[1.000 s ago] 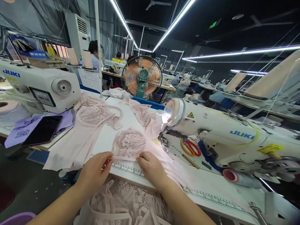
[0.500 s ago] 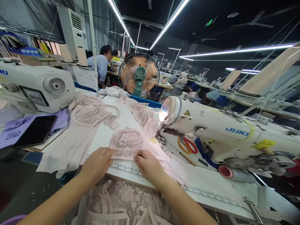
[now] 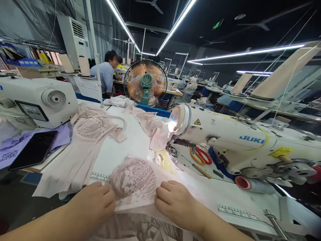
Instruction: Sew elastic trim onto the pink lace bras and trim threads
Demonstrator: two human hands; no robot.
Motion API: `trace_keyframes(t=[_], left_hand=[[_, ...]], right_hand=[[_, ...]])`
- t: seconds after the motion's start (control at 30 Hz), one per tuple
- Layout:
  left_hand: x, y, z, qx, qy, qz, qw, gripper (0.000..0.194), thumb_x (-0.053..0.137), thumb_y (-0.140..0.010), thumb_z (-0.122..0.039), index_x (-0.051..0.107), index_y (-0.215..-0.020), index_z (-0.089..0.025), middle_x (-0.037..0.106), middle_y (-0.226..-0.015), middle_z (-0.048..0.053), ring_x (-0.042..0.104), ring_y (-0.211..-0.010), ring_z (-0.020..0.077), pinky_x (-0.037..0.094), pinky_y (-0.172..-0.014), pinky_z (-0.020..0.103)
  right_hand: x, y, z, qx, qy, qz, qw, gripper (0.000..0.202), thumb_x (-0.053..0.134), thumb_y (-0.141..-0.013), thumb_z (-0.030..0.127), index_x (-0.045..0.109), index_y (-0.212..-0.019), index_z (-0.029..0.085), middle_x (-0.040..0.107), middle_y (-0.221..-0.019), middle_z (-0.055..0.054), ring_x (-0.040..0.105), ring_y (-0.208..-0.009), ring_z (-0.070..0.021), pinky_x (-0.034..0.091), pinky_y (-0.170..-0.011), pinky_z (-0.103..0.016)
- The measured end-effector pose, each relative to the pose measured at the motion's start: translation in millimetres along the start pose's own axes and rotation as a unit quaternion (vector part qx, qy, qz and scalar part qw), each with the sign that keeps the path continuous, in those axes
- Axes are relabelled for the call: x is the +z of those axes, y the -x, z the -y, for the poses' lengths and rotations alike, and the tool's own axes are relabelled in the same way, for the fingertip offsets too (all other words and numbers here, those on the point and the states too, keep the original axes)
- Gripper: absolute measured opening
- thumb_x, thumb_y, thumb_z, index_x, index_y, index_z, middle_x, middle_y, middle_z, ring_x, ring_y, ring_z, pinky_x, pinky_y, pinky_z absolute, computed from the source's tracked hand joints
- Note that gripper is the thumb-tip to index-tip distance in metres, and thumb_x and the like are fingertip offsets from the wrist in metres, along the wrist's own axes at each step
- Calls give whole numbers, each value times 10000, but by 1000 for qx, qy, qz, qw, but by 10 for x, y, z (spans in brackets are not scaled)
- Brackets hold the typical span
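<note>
A pale pink lace bra piece (image 3: 135, 179) is stretched between my two hands at the table's front edge. My left hand (image 3: 96, 204) is closed on its left edge, and my right hand (image 3: 175, 204) grips its lower right edge. The fingertips are partly hidden in the fabric. To the upper right of the piece stands a white sewing machine (image 3: 225, 130) with its needle area lit. Another pink garment (image 3: 91, 129) lies on the table at left, and its band hangs over the edge. More pink fabric (image 3: 150, 125) lies behind the needle.
Orange and red-handled scissors (image 3: 200, 156) and a thread cone (image 3: 253, 185) lie beside the machine. A phone (image 3: 33, 149) rests at left near a second machine (image 3: 40, 100). Lace pieces sit below the table edge. Beyond are a fan (image 3: 145, 82) and a person (image 3: 106, 73).
Both hands have come nearer and lower in view with the lace piece, over the table's front edge. The yellow patch near the needle is now more exposed.
</note>
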State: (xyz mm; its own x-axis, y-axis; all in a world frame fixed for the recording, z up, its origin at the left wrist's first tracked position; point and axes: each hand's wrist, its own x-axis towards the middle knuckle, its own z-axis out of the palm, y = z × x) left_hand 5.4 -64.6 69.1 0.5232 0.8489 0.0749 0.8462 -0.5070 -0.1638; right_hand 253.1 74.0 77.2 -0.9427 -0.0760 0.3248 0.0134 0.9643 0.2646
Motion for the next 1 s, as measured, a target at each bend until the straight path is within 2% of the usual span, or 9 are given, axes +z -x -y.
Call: trace_keyframes(t=[0.17, 0.43, 0.63, 0.87, 1.0], left_hand=[[121, 125, -70, 30, 63, 2, 998, 155, 608, -658, -103, 503, -680, -215, 568, -683, -13, 469, -600, 181, 284, -534, 342], [161, 68, -37, 41, 97, 40, 994, 139, 597, -703, -98, 516, -679, -208, 597, -711, -10, 506, -641, 177, 353, -592, 331], [101, 22, -13, 43, 69, 24, 996, 163, 606, -634, -67, 520, -652, -204, 594, -682, -12, 494, -617, 171, 367, -579, 315], [145, 25, -35, 24, 57, 6, 998, 158, 581, -664, -52, 526, -643, -198, 601, -674, -8, 519, -614, 169, 361, -577, 296], [202, 46, -43, 8, 41, -27, 999, 182, 563, -636, -23, 508, -620, -196, 597, -670, -8, 520, -606, 172, 344, -560, 296]], right_hand=[[83, 145, 60, -18, -29, -8, 999, 281, 383, -876, 114, 510, -636, 187, 488, -634, -17, 369, -572, -154, 229, -510, -314], [270, 257, 103, -3, -90, -23, 996, 369, 280, -907, 99, 483, -609, 180, 471, -621, -19, 338, -570, -154, 273, -511, -296], [316, 273, 86, -6, -77, -37, 996, 394, 240, -921, 107, 484, -622, 187, 458, -620, -23, 333, -559, -160, 287, -517, -294], [363, 299, 98, 12, -67, -58, 996, 396, 220, -937, 133, 456, -626, 196, 459, -628, -17, 349, -552, -159, 304, -526, -288], [400, 298, 112, 10, -53, -59, 997, 388, 213, -942, 147, 444, -636, 202, 468, -631, -20, 362, -554, -162, 322, -537, -289]])
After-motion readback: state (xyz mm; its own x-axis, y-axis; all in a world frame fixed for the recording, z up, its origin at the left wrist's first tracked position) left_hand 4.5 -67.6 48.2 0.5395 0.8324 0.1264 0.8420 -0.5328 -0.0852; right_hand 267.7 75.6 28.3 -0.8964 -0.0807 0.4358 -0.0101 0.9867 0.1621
